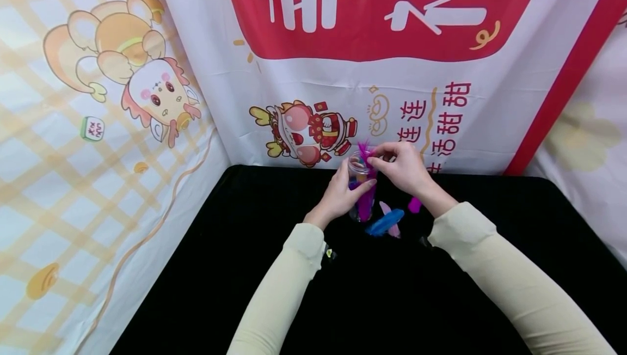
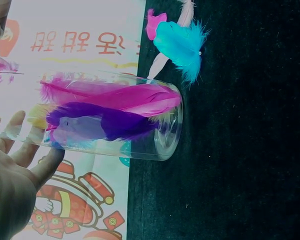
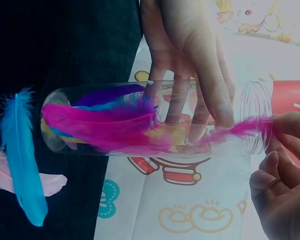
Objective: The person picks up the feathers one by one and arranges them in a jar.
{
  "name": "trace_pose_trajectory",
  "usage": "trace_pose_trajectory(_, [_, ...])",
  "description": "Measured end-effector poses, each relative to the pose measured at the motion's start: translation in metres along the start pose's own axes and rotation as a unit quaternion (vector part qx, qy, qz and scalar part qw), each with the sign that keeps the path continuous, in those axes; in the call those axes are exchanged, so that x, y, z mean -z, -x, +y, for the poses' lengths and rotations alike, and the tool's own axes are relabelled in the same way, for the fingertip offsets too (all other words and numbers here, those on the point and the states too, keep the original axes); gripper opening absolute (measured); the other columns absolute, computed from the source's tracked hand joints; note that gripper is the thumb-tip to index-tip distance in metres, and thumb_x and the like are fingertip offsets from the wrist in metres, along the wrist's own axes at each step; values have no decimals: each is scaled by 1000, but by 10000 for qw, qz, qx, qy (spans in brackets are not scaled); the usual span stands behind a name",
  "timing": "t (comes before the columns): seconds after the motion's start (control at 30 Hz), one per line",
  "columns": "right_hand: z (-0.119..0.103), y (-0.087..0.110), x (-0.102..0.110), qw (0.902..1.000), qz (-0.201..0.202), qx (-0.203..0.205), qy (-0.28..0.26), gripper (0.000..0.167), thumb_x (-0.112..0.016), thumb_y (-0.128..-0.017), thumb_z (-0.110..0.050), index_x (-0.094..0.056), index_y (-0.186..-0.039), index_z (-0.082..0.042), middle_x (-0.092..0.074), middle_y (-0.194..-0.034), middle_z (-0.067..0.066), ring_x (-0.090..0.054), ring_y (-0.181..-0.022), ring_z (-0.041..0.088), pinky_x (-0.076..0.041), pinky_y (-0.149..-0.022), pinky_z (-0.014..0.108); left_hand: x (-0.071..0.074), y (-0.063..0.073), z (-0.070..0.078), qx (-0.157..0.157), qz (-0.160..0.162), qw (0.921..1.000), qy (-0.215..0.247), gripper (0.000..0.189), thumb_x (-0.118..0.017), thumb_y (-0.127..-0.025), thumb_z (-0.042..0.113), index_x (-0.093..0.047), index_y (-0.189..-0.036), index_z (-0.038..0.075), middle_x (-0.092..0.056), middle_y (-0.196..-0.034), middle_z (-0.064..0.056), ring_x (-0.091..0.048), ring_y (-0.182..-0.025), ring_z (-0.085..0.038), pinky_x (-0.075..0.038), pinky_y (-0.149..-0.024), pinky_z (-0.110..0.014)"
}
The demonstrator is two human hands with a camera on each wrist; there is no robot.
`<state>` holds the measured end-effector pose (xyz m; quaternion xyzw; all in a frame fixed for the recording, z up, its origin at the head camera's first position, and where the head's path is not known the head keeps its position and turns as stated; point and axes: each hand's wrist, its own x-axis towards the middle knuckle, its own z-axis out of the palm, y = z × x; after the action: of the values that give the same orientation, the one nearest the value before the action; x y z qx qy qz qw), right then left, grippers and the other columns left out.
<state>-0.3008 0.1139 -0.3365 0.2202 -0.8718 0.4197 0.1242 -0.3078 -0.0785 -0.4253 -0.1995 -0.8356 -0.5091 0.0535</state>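
Note:
A clear jar point(image 2: 172, 125) stands on the black table, its open mouth upward. My left hand point(image 1: 339, 191) grips it round the upper part. At the mouth, my right hand point(image 1: 399, 167) pinches a magenta feather point(image 3: 235, 130) whose lower part hangs inside the neck. Lower in the jar lie several feathers, among them a purple feather point(image 2: 102, 120) and a bright pink feather point(image 3: 100, 122), with bits of blue and yellow. On the table beside the jar, a blue feather point(image 1: 385, 223) crosses over a pale pink feather point(image 1: 394, 231). A magenta feather point(image 1: 414, 204) lies farther right, partly hidden in the left wrist view.
The black-covered table point(image 1: 235, 268) ends at a printed cloth backdrop point(image 1: 303, 83) just behind the jar. Another patterned cloth point(image 1: 98, 197) hangs along the left side. A small dark item with a yellow-green spot point(image 1: 330, 254) shows by the left cuff.

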Motion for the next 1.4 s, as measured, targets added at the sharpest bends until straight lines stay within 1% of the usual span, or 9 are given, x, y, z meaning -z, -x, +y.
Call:
trace_pose_trajectory(0.17, [0,-2,-1,9999,76,120,-14,11,-77,-93,-16,-79,-99,-8,-76,-92,7,-64,-83,20,-50,-72,36,0,1,1,43,23,9999,-98,83,-67,-96,55,-26,-158,17,-48,-148,-6,-51,-134,-18,-42,-113,-41])
trace_pose_trajectory(0.37, [-1,-3,-5,9993,116,326,149,12,-77,-92,-16,-79,-97,-5,-76,-92,9,-64,-83,22,-49,-74,37,-1,2,0,1,13,10000,-37,80,-67,-96,53,-27,-157,19,-49,-148,-5,-51,-134,-17,-41,-113,-39])
trace_pose_trajectory(0.5, [-2,-3,-5,9993,52,284,241,15,-77,-92,-19,-79,-99,-5,-76,-93,9,-63,-81,21,-48,-71,36,-1,1,-1,-52,26,9999,-88,82,-67,-96,53,-27,-157,17,-50,-146,-6,-53,-133,-18,-42,-113,-40])
trace_pose_trajectory(0.67, [-5,-2,-3,9994,-8,205,280,19,-77,-93,-22,-78,-102,-6,-76,-93,8,-62,-77,20,-48,-67,35,1,-1,-2,-29,13,10000,-36,80,-67,-95,57,-29,-155,19,-49,-146,-4,-52,-133,-16,-42,-113,-41])
trace_pose_trajectory(1.0, [-6,-5,-4,9995,174,191,161,18,-75,-95,-21,-80,-104,-7,-66,-78,7,-50,-65,22,-40,-57,31,1,-2,-2,-53,35,10000,-10,80,-66,-95,57,-29,-155,19,-51,-145,-4,-54,-131,-16,-44,-111,-41])
trace_pose_trajectory(1.1, [-6,-6,-6,9997,219,128,75,19,-76,-95,-22,-80,-105,-7,-66,-80,7,-49,-66,22,-39,-58,31,1,-1,-3,-28,28,10000,-17,80,-66,-95,58,-28,-155,21,-50,-145,-4,-53,-132,-17,-43,-112,-42])
trace_pose_trajectory(1.2, [-5,-7,-7,9998,213,63,9,21,-75,-95,-24,-81,-106,-6,-70,-89,10,-53,-70,24,-42,-61,33,1,-1,-4,0,7,10000,-1,80,-65,-95,59,-28,-156,23,-49,-145,-3,-52,-132,-16,-43,-112,-42])
trace_pose_trajectory(1.3, [-4,-7,-6,9998,167,33,80,23,-72,-96,-25,-81,-105,-5,-74,-103,12,-61,-86,26,-48,-74,39,0,-1,-3,27,-6,10000,3,81,-65,-95,60,-27,-156,23,-49,-146,-3,-52,-132,-16,-42,-113,-42])
trace_pose_trajectory(1.4, [-2,-8,-4,9997,106,24,215,23,-71,-97,-24,-81,-103,-5,-73,-112,13,-63,-103,28,-49,-87,46,1,-2,-2,54,19,10000,-18,82,-65,-95,59,-27,-157,22,-49,-146,-4,-51,-133,-17,-42,-113,-43])
